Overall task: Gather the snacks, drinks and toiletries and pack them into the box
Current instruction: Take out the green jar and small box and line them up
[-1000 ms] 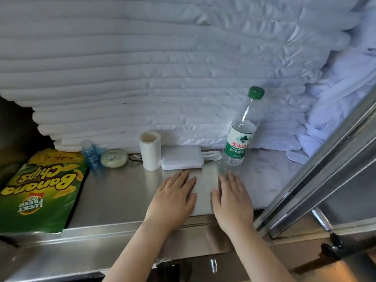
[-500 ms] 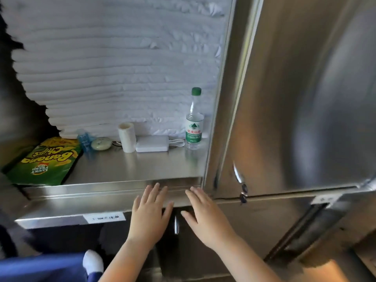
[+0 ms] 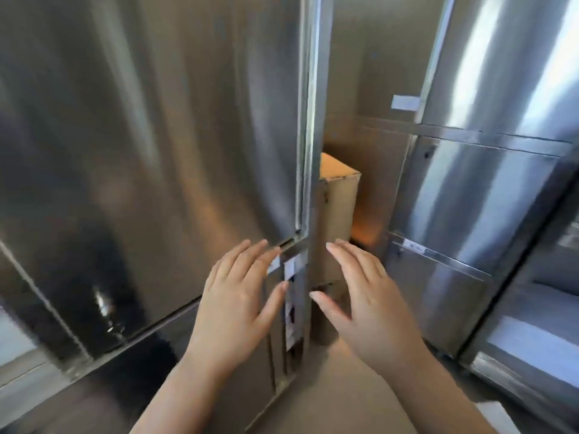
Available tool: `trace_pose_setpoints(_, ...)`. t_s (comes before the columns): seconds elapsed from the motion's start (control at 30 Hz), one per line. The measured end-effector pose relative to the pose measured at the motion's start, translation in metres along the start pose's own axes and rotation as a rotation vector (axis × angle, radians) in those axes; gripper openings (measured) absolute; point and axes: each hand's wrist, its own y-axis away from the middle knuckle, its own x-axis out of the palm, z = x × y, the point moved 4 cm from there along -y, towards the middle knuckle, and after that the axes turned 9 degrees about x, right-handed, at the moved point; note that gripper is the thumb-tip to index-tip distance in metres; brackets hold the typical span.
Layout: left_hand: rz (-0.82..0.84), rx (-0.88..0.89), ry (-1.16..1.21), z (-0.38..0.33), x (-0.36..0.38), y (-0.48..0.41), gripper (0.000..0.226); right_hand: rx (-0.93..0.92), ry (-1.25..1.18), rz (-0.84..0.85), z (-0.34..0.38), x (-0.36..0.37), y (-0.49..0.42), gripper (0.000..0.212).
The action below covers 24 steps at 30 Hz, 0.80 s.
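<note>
Both hands are up in front of the person, holding nothing. The left hand (image 3: 238, 305) has its fingers straight and slightly fanned, tips near the lower corner of a big brushed stainless-steel door (image 3: 141, 151); I cannot tell whether they touch it. The right hand (image 3: 366, 305) is just beside it, fingers straight and spread, thumb pointing toward the left hand, palm facing away.

Between the two hands runs the steel door's upright edge (image 3: 308, 120), with small white paper labels (image 3: 291, 267) stuck near its lower corner; their print is too blurred to read.

Just past the right hand's fingertips stands the tall brown cardboard box (image 3: 340, 208), upright in the gap between the door's edge and a bank of shiny stainless-steel cabinets (image 3: 470, 214) on the right. The door's edge hides its left side. Its top catches warm orange light.

A white label (image 3: 405, 102) sits higher on the steel panel behind. Below lies a dull brown floor (image 3: 329, 386).
</note>
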Motion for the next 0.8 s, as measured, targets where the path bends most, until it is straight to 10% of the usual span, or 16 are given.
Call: trace_pose_setpoints(0.8, 0.222, 0.746, 0.487, -0.386, 0.346, -0.344, 0.060, 0.875, 0.508, -0.442, -0.440, -0.257, 0.016, 0.075)
